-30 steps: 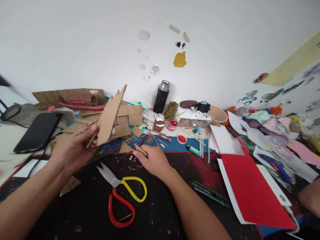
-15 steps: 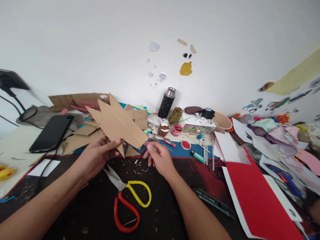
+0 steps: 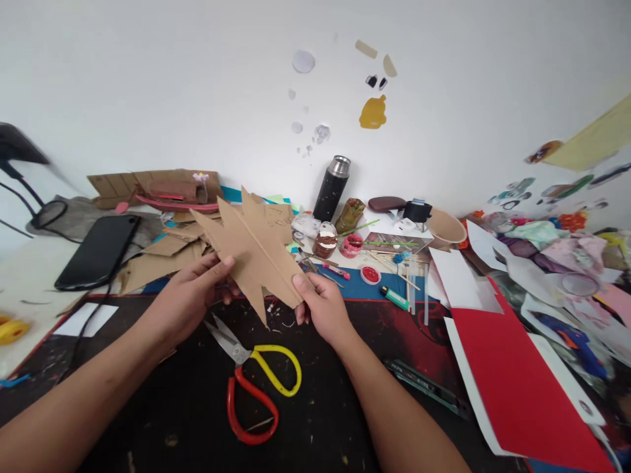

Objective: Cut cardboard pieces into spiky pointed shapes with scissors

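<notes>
A brown cardboard cutout [image 3: 256, 253] with several pointed tips and a crease down its length is held up over the desk. My left hand [image 3: 204, 282] pinches its lower left edge, thumb on top and fingers behind. At its lower right end, my right hand [image 3: 320, 302] grips the cardboard between thumb and fingers. Below the cutout lie scissors [image 3: 241, 355] with one red and one yellow handle, blades slightly apart, touched by neither hand.
Behind stand a black flask [image 3: 332, 190], a brown paint jar [image 3: 325, 242] and a pink paint jar [image 3: 351, 246]. A phone [image 3: 101, 253] lies left beside cardboard scraps [image 3: 162, 259]. To the right are a box cutter [image 3: 426, 387] and a red sheet [image 3: 517, 368].
My right hand has closed on the right end of the cardboard cutout, which has shifted right and turned to show more points. The view has tilted slightly.
</notes>
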A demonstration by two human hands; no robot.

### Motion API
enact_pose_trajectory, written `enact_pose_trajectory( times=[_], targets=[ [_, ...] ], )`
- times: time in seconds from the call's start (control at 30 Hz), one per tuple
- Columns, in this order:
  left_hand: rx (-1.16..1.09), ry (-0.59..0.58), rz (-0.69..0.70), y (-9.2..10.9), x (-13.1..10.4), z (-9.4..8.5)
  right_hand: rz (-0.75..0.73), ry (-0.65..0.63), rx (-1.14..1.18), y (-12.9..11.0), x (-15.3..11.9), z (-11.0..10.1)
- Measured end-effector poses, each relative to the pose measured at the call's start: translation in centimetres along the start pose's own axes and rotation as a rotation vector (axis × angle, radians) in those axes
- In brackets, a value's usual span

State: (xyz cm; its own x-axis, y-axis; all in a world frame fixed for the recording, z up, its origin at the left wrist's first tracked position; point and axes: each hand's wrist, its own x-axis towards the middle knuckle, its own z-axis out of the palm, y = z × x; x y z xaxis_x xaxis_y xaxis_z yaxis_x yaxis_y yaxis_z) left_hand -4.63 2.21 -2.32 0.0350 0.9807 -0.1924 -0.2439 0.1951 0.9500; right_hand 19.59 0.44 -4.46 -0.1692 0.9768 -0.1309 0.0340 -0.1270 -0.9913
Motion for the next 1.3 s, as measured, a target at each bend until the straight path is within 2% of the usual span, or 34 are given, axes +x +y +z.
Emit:
enact_pose_trajectory(
  times=[0.27, 0.43, 0.53, 0.63, 0.77, 0.9, 1.1, 1.3],
  targets=[
    [0.000, 0.033, 0.019, 0.2, 0.2, 0.2, -0.009, -0.033, 0.008, -0.1, -0.2, 0.3],
    [-0.195, 0.170, 0.154, 1.4, 0.9, -0.6, -0.098, -0.065, 0.054, -0.5, -0.7, 0.5],
    [-0.249, 0.198, 0.205, 2.2, 1.3, -1.1, -0.116, -0.105, 0.002, -0.7, -1.6, 1.5],
    [-0.262, 0.199, 0.221, 2.5, 1.5, -1.4, -0.163, -0.155, -0.189, -1.1, -3.0, 2.9],
    [-0.273, 0.213, 0.228, 2.4, 1.7, -1.6, -0.307, -0.341, -0.703, -2.4, -5.2, 3.6],
    [-0.278, 0.220, 0.219, 2.0, 1.9, -1.8, -0.278, -0.450, -1.096, -3.1, -7.3, 3.2],
    [-0.287, 0.227, 0.192, 1.1, 2.0, -1.8, -0.239, -0.549, -1.356, -2.0, -9.1, 4.1],
    [-0.305, 0.218, 0.163, 0.8, 2.1, -1.9, -0.201, -0.529, -1.421, -1.5, -9.1, 5.0]
  ],
)
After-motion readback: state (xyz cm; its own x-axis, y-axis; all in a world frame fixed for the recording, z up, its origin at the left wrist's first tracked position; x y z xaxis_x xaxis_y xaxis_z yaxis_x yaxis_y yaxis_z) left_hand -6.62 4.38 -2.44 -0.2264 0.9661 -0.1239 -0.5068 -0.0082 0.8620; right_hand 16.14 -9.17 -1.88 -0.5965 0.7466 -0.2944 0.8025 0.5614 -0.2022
